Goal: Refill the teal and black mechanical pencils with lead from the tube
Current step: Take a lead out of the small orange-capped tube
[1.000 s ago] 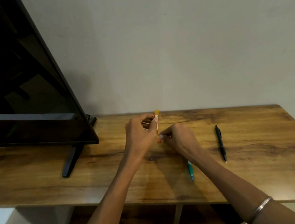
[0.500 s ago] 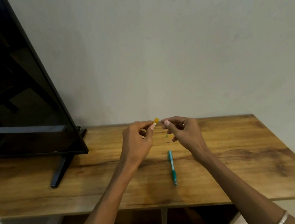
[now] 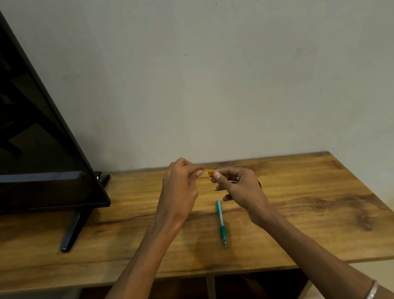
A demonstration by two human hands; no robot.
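Observation:
My left hand [image 3: 181, 191] holds a small orange lead tube [image 3: 208, 172] above the wooden table [image 3: 322, 208], near the back wall. My right hand [image 3: 240, 188] meets it from the right, its thumb and forefinger pinching the tube's end. The teal mechanical pencil [image 3: 221, 221] lies on the table just below both hands, tip pointing toward me. Only a dark sliver of the black pencil [image 3: 259, 183] shows behind my right hand.
A large black TV [image 3: 14, 122] stands at the left on a slanted foot [image 3: 73, 229] that reaches onto the table. The plain wall runs along the table's far edge. Open shelf compartments [image 3: 258, 291] sit under the front edge.
The tube went from upright to lying sideways between my hands. My right hand pulled away from it half a second ago and has come back to its end. The view shifted right.

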